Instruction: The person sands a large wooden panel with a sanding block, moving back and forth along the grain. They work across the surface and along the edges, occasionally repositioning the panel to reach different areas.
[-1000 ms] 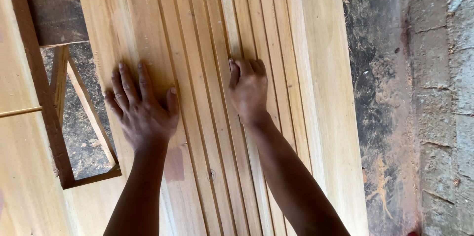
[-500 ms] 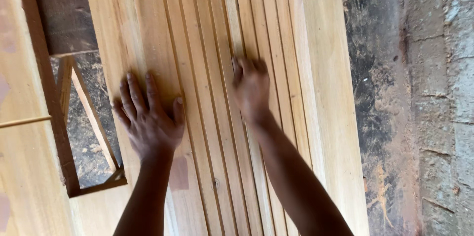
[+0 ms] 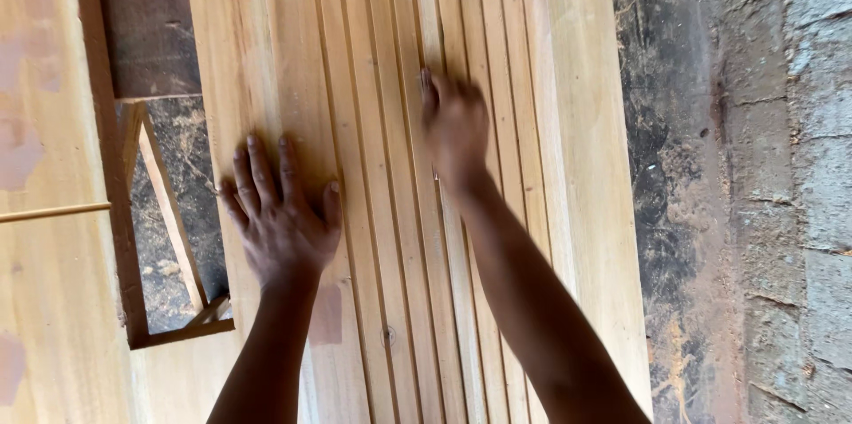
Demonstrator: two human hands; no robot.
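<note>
Dusty concrete floor (image 3: pixel 710 211), wooden frame (image 3: pixel 115 211)

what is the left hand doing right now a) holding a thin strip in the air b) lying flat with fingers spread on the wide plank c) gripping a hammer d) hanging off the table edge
b: the left hand lies palm down, fingers spread, on the wide plank, beside the narrow strips.

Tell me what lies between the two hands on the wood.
In the head view, only narrow pale wood strips lying side by side run between the flat left hand and the blurred right hand; nothing else rests there.
</note>
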